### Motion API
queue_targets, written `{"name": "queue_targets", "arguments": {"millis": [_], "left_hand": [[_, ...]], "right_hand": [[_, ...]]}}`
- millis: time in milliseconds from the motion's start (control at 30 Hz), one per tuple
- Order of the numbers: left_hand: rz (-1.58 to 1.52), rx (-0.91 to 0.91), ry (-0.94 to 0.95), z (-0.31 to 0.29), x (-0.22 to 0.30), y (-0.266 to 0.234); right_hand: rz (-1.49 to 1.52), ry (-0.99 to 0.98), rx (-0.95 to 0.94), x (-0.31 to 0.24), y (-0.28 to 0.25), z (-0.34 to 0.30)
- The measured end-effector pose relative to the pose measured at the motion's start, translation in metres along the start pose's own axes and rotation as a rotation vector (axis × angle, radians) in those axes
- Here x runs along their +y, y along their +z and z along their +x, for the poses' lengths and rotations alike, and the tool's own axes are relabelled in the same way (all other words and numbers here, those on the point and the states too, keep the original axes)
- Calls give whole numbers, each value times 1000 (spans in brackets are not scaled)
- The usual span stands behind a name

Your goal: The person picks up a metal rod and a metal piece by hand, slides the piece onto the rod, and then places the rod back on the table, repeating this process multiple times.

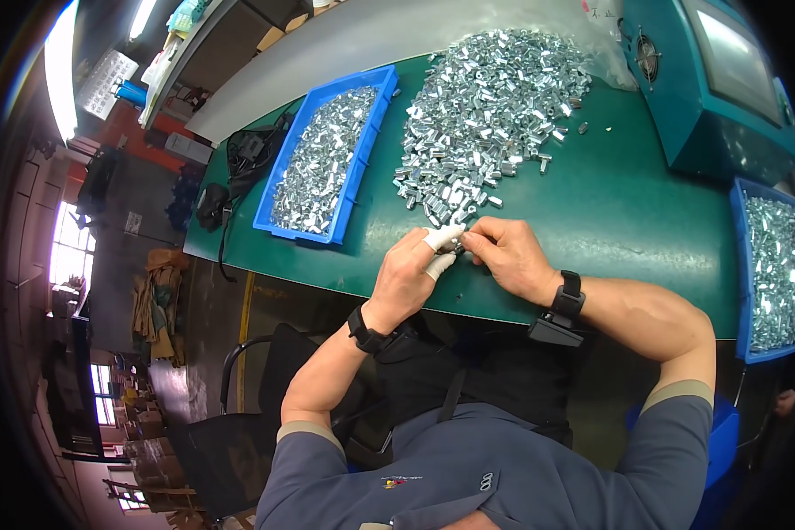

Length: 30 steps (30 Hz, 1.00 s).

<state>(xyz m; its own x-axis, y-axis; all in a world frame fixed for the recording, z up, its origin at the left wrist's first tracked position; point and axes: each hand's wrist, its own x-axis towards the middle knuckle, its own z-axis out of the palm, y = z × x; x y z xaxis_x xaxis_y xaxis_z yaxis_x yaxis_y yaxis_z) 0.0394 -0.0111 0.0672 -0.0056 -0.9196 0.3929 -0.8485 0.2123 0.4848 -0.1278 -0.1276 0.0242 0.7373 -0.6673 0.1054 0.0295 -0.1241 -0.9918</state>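
At the near edge of the green table, my two hands meet just in front of a large heap of small shiny metal parts (495, 106). My left hand (412, 269) wears white finger covers on some fingers and is closed, its fingertips pinched together. Against those fingertips, my right hand (512, 256) is closed too, with thumb and forefinger pressed together. Whatever lies between the fingers is mostly hidden; a small metal piece seems to be there, too small to make out. Black bands circle both my wrists.
Left of the heap, a blue tray (359, 177) holds many similar metal parts. Another filled blue tray (744, 291) stands at the far right. A teal machine (693, 124) with a screen occupies the back right of the green table (609, 212). Black cables (252, 150) lie at the left edge.
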Motion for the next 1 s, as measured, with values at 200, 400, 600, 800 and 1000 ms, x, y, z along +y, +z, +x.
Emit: {"name": "queue_targets", "arguments": {"millis": [200,400,600,800,1000], "left_hand": [[62,19,-18,-7,-12,-19],[459,340,-143,5,-88,-92],[352,95,-198,22,-90,-48],[446,-12,-215,26,-85,-21],[77,31,-194,7,-43,-24]], "right_hand": [[169,84,125,-3,-4,0],[191,77,107,-1,-3,2],[197,79,88,1,-1,4],[141,59,81,6,-1,5],[160,19,134,8,0,5]]}}
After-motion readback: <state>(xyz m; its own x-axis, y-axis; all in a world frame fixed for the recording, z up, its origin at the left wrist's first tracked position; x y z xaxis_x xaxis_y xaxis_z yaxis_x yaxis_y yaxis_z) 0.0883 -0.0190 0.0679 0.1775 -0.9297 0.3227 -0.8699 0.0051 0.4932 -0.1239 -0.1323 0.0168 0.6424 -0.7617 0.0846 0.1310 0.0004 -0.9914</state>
